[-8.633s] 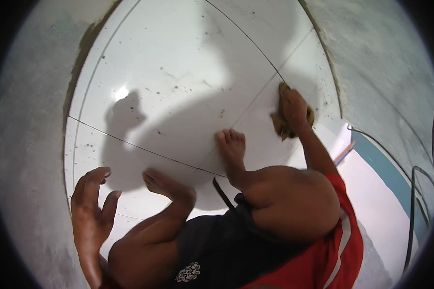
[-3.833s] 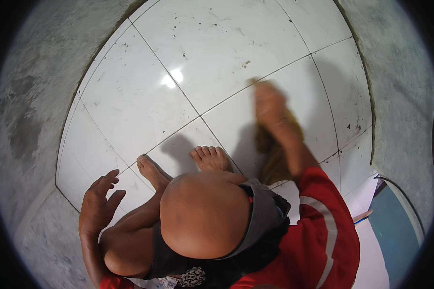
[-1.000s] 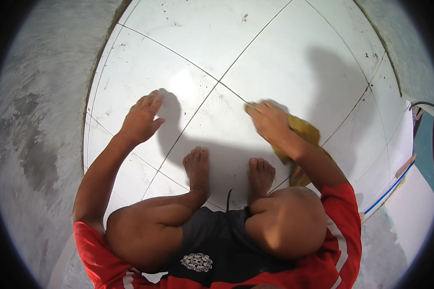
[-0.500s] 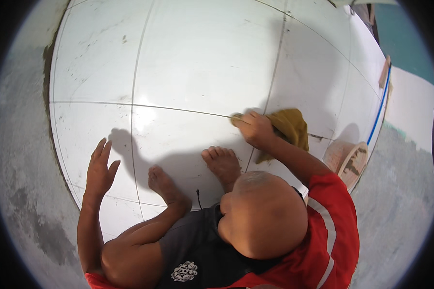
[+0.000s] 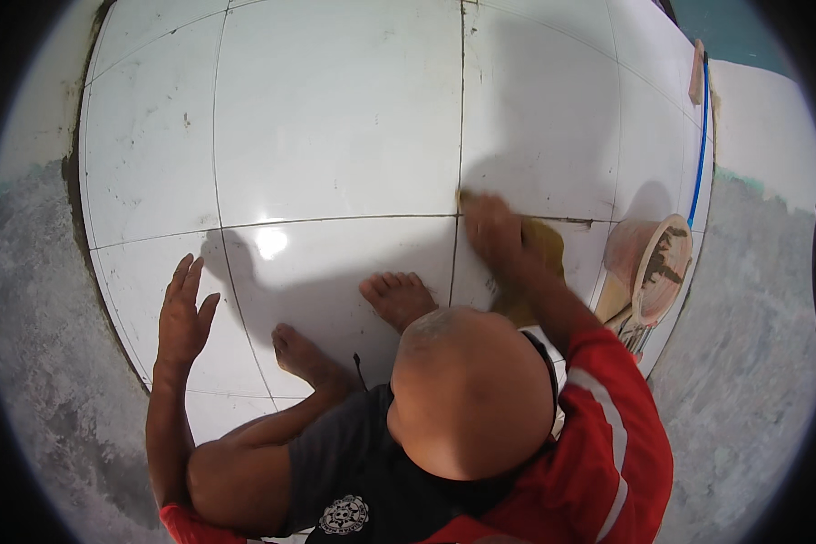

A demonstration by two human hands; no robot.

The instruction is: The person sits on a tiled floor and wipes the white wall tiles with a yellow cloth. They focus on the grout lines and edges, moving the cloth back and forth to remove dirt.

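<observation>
My right hand (image 5: 494, 233), slightly blurred, is closed around a bunched mustard-brown cloth (image 5: 542, 254). A fold of it pokes out past the fingers onto the white tile floor (image 5: 335, 118), close to where two dark joints cross. The rest of the cloth trails behind the hand and partly under the forearm. My left hand (image 5: 185, 313) is raised over the tiles on the left, fingers straight and thumb apart, with nothing in it. Both of my bare feet (image 5: 399, 297) rest on the tiles between the hands.
At the right stands a tilted, pinkish bucket (image 5: 653, 267) with dark residue inside. Beyond it a long blue stick (image 5: 701, 154) lies along the tile edge beside a wooden piece (image 5: 696, 72). Grey rough walls (image 5: 41, 317) border both sides. Smudges and specks mark several tiles.
Over the tiles, my right hand with the cloth has shifted rightward along the joint to the crossing. My left hand keeps its open pose. The whole view has shifted slightly.
</observation>
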